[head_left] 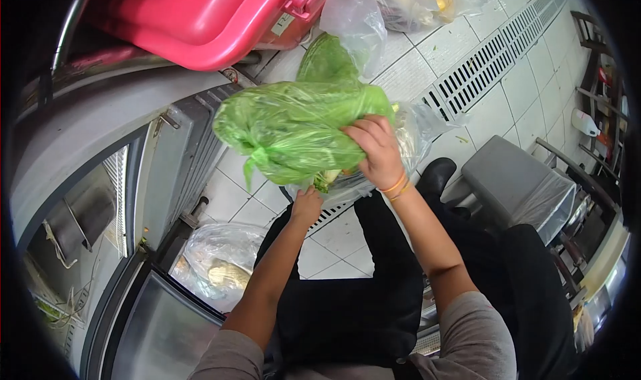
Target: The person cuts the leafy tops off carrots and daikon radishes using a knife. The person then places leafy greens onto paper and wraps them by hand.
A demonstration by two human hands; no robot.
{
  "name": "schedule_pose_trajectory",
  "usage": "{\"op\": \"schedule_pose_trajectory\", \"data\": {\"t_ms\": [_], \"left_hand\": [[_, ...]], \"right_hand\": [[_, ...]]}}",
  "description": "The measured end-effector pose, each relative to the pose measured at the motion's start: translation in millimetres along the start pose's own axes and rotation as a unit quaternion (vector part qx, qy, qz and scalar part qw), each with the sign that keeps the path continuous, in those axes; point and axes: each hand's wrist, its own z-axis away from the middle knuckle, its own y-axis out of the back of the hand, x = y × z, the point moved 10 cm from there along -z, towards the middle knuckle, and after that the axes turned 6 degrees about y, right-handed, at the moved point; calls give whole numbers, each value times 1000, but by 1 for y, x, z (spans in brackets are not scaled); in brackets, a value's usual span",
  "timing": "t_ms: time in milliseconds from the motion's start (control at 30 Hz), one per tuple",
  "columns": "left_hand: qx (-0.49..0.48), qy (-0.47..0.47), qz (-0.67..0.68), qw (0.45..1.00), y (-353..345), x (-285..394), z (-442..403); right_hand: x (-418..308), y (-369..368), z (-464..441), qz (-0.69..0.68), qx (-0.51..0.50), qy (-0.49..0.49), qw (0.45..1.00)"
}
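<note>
A knotted green plastic bag [300, 123] hangs in front of me, bulging, its contents hard to make out through the film. My right hand [379, 152], with orange and yellow bands at the wrist, is closed on the bag's right end. Beneath it, a transparent plastic bag [412, 136] holds leafy vegetables [327, 180], partly hidden by the green bag. My left hand [307, 206] is lower, its fingers closed at the edge of that transparent bag beside the greens; what they pinch is hidden. Another green bag [328, 60] shows behind.
To the left, a fridge door [183, 153] stands open, with a bag of produce [224, 270] near its base. A pink tub [193, 20] is at the top. A grey stool [511, 180] and a person's dark-clad leg [534, 280] are at right. A drain grate [481, 60] crosses the tiled floor.
</note>
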Motion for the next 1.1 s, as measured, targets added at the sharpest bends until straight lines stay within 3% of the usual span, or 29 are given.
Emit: {"op": "schedule_pose_trajectory", "data": {"t_ms": [67,133,233,267,400,433,500,567,667,733,800,900,1033,1100], "left_hand": [[30,4,2,1000,16,-2,-1],[-11,32,37,999,20,-8,-3],[57,-8,52,997,40,2,6],[88,-37,67,993,50,7,7],[70,-50,120,989,90,27,11],[62,-28,108,992,105,26,13],[54,71,129,988,133,2,5],[74,112,130,982,167,-23,3],[53,100,115,987,195,-23,17],[82,-18,97,992,206,5,31],[48,-7,66,997,185,12,34],[-26,-31,-150,988,120,22,25],[-15,-66,-134,989,77,62,44],[-65,-67,-115,989,57,78,48]], "right_hand": [[-11,-4,-5,5,15,8,1000],[-22,-2,-2,8,27,18,999],[-13,8,24,-30,54,-123,990],[-17,10,36,-27,56,-119,991],[-6,41,120,-41,176,-329,927],[-18,53,128,-38,179,-329,926],[-18,91,168,-61,298,-438,846],[-33,135,177,-24,353,-430,831],[-58,193,193,67,358,-460,809],[-58,213,213,51,377,-470,797],[-58,226,224,40,386,-465,796],[-65,231,235,39,385,-464,797],[-77,212,280,-35,391,-513,763],[-93,201,291,-68,385,-552,736]]}}
